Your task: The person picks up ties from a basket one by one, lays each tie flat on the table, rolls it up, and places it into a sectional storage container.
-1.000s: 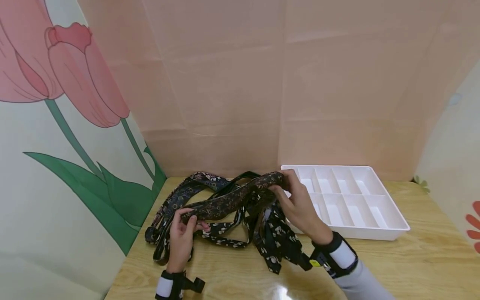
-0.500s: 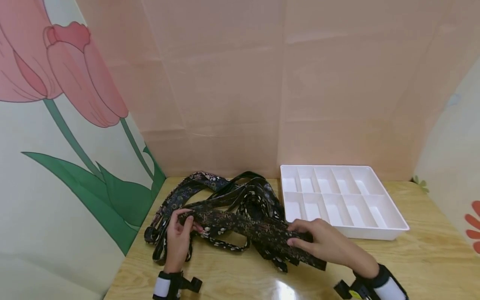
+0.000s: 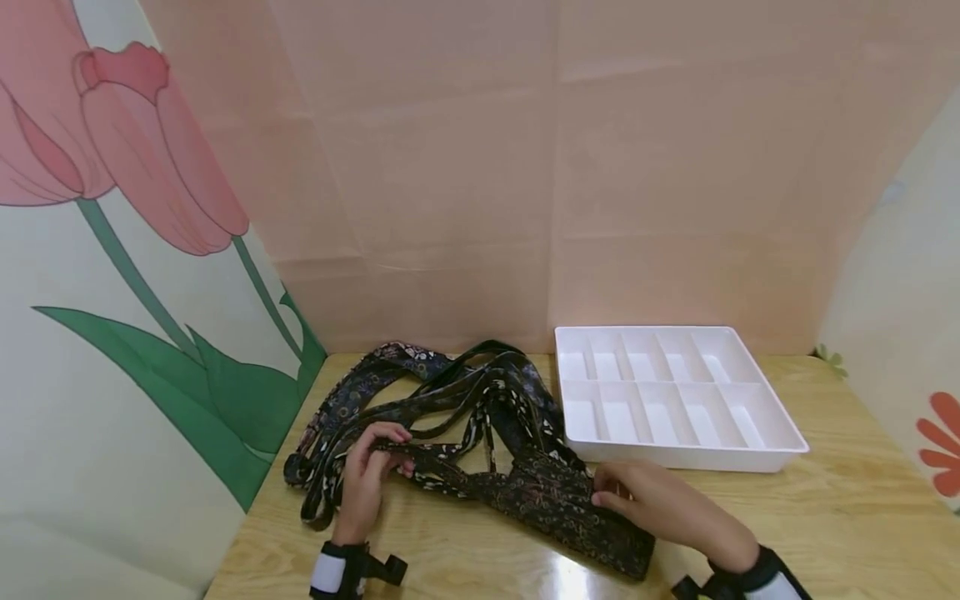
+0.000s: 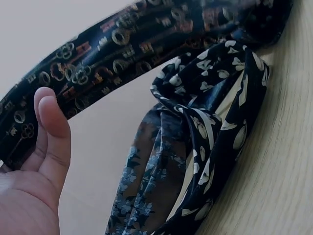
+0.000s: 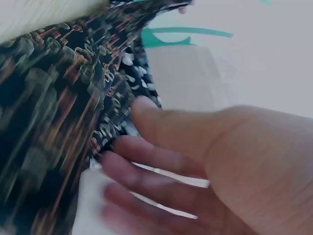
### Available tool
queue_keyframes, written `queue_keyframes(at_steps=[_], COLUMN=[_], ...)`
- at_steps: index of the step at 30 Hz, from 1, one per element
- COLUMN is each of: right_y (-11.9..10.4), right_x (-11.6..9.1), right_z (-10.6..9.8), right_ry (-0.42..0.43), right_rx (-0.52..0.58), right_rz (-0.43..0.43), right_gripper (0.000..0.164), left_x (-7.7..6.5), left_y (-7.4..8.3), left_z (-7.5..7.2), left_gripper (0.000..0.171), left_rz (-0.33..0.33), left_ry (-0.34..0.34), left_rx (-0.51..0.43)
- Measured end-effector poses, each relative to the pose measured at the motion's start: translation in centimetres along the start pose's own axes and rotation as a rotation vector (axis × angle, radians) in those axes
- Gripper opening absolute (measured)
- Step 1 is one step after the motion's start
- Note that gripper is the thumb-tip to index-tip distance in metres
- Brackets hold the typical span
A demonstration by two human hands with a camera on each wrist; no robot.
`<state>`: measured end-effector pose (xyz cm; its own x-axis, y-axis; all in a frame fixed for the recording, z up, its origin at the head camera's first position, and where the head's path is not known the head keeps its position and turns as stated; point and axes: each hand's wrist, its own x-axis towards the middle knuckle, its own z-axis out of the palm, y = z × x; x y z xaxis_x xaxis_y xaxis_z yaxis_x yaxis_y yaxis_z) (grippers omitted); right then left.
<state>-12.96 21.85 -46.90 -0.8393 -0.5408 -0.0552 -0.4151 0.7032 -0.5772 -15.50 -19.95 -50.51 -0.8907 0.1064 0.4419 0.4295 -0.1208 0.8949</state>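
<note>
A long narrow scarf with a key print on dark cloth stretches between my hands in the head view. My left hand holds its left part, the key-print band lying between thumb and fingers in the left wrist view. Over by the broad end, my right hand has its fingertips right at the cloth's edge, fingers fairly straight and thumb apart. Other dark scarves lie looped beneath, one with white petals, another with blue flowers.
A white compartment tray stands at the back right, close to the scarves. The light wooden table meets a tan sheet behind. A tulip-painted wall borders the left side.
My right hand first moved down and right with the scarf's broad end, drawing it out. That end now lies lower and flatter, toward the table front. The left hand has stayed nearly in place.
</note>
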Motion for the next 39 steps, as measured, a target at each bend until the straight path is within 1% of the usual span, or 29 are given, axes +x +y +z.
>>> queue_keyframes(at_steps=[2, 4, 6, 7, 9, 11, 13, 15, 18, 21, 24, 26, 28, 31, 32, 34, 37, 39], right_y=[-0.4, -0.9, -1.3, -1.4, -1.6, -1.6, -1.4, -1.2, -0.9, -0.6, -0.3, 0.2, 0.8, 1.9, 2.3, 3.2, 5.2, 6.8], right_x=[1.0, 2.1, 3.1, 3.5, 4.2, 4.6, 4.6, 4.3, 3.2, 1.5, -0.6, -2.0, -3.4, -5.2, -5.8, -7.1, -9.4, -11.0], right_z=[0.6, 1.4, 2.2, 2.7, 3.4, 4.0, 4.2, 3.9, 2.7, 1.3, 0.2, -0.2, -0.6, -1.2, -1.4, -1.6, -1.5, -1.3], right_ry=[0.090, 0.174, 0.239, 0.257, 0.274, 0.272, 0.248, 0.223, 0.178, 0.185, 0.260, 0.338, 0.390, 0.422, 0.425, 0.448, 0.489, 0.498], right_rx=[-0.078, -0.162, -0.221, -0.243, -0.271, -0.267, -0.226, -0.159, -0.021, 0.073, 0.106, 0.109, 0.152, 0.276, 0.316, 0.382, 0.442, 0.529], right_rz=[-0.019, -0.019, 0.002, 0.011, 0.037, 0.060, 0.083, 0.094, 0.070, 0.010, 0.009, 0.013, 0.050, 0.118, 0.161, 0.232, 0.295, 0.318], right_gripper=[0.007, 0.013, 0.021, 0.025, 0.031, 0.032, 0.027, 0.022, 0.017, 0.016, 0.015, 0.017, 0.018, 0.012, 0.011, 0.015, 0.023, 0.033], left_x=[0.0, -0.1, -0.2, -0.2, -0.3, -0.4, -0.4, -0.4, -0.4, -0.5, -0.6, -0.7, -0.8, -0.9, -0.9, -1.0, -1.2, -1.4], left_y=[0.1, 0.1, 0.1, 0.1, 0.0, -0.1, -0.2, -0.3, -0.3, -0.3, -0.3, -0.2, -0.2, -0.2, -0.2, -0.3, -0.4, -0.4], left_z=[0.1, 0.2, 0.4, 0.5, 0.6, 0.7, 0.7, 0.6, 0.4, 0.0, -0.2, -0.3, -0.3, -0.4, -0.4, -0.5, -0.8, -1.0], left_gripper=[0.030, 0.031, 0.026, 0.022, 0.012, 0.006, 0.008, 0.012, 0.018, 0.022, 0.024, 0.024, 0.024, 0.024, 0.024, 0.024, 0.025, 0.026], left_rz=[0.010, 0.016, 0.010, 0.006, -0.010, -0.023, -0.030, -0.027, -0.026, -0.045, -0.079, -0.096, -0.109, -0.114, -0.115, -0.110, -0.110, -0.124], left_ry=[-0.011, -0.002, 0.019, 0.029, 0.048, 0.060, 0.066, 0.067, 0.072, 0.086, 0.099, 0.104, 0.109, 0.114, 0.114, 0.110, 0.101, 0.097], left_rx=[0.005, 0.059, 0.119, 0.146, 0.179, 0.182, 0.188, 0.198, 0.216, 0.232, 0.244, 0.251, 0.251, 0.255, 0.255, 0.260, 0.271, 0.278])
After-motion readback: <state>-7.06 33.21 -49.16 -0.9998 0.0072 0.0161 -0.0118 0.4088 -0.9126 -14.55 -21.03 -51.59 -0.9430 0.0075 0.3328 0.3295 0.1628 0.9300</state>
